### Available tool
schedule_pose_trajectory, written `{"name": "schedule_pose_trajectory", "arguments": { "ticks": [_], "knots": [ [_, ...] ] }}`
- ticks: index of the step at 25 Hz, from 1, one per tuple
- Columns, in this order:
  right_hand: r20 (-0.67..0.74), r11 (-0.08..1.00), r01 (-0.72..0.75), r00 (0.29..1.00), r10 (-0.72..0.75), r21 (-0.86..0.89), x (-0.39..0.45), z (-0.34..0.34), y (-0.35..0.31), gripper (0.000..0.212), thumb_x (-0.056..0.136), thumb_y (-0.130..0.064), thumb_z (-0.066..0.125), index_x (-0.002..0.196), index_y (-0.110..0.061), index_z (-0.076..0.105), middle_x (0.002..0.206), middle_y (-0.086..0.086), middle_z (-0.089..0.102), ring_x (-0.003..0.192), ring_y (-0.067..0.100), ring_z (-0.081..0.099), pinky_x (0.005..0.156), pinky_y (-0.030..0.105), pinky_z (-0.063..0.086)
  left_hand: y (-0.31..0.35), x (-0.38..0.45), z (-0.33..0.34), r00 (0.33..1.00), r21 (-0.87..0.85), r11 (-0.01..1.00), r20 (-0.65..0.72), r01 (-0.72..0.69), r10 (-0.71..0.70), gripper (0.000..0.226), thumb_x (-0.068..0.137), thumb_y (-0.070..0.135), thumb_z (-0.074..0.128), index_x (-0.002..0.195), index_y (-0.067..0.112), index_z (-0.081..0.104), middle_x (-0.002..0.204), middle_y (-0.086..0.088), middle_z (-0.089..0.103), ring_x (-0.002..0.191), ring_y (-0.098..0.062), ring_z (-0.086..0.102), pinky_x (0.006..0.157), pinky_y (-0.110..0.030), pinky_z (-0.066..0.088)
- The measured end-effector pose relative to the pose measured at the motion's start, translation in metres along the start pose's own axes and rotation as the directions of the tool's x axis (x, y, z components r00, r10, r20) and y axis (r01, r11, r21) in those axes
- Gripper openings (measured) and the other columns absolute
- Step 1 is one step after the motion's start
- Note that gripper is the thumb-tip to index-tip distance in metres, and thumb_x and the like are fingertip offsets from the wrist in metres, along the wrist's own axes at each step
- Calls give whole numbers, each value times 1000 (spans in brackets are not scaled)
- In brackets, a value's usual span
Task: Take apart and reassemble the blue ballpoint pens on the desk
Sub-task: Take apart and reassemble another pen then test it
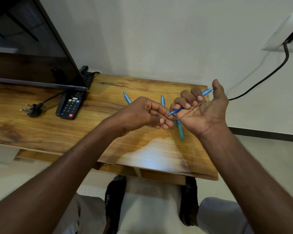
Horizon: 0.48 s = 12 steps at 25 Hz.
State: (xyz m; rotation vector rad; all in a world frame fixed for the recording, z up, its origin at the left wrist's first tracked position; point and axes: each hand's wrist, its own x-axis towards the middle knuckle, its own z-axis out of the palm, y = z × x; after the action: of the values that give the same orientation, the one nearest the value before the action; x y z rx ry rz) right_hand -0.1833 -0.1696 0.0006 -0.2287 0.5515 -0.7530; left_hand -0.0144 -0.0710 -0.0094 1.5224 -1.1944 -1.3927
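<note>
My right hand (203, 107) is palm up above the desk, fingers curled round a blue ballpoint pen (177, 110), thumb on its back end. The pen's tip points left toward my left hand (142, 114), whose fingertips meet right at the tip; whether they pinch it I cannot tell. Three more blue pens lie on the wooden desk (91, 125): one (126, 97) beyond my left hand, one (162, 100) between the hands, one (180, 130) below my right wrist, each partly hidden.
A TV screen (32, 48) stands at the left of the desk. A black remote (70, 105) and a loose plug (32, 109) lie in front of it. A power strip (88, 76) sits behind. A wall socket (284, 34) with a black cable is at the right.
</note>
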Motion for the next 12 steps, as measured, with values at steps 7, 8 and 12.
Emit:
{"name": "schedule_pose_trajectory", "arguments": {
  "ticks": [7,8,12],
  "knots": [
    [-39,999,-22,999,21,-32,0,1,-1,63,94,-66,48,58,-19,29,56,-3,20,54,16,21,60,30,33,0,0,0,1000,22,1000,8,-3,3,25,97,-7,65,119,-2,74,108,-15,81,103,-25,78,94,-37,61],
    [-38,999,-25,999,24,-24,0,2,-1,62,94,-67,48,58,-19,29,56,-3,21,54,15,21,60,31,32,0,0,0,1000,20,1000,4,-2,2,25,96,-7,65,119,-2,74,108,-15,81,102,-25,78,94,-38,61],
    [-35,1000,-23,999,23,2,0,0,-1,60,93,-65,48,59,-19,30,58,-3,22,55,16,22,62,31,31,0,0,0,1000,17,1000,5,2,-2,25,96,-7,67,120,-2,73,108,-16,81,103,-26,78,95,-39,60]
  ]
}}
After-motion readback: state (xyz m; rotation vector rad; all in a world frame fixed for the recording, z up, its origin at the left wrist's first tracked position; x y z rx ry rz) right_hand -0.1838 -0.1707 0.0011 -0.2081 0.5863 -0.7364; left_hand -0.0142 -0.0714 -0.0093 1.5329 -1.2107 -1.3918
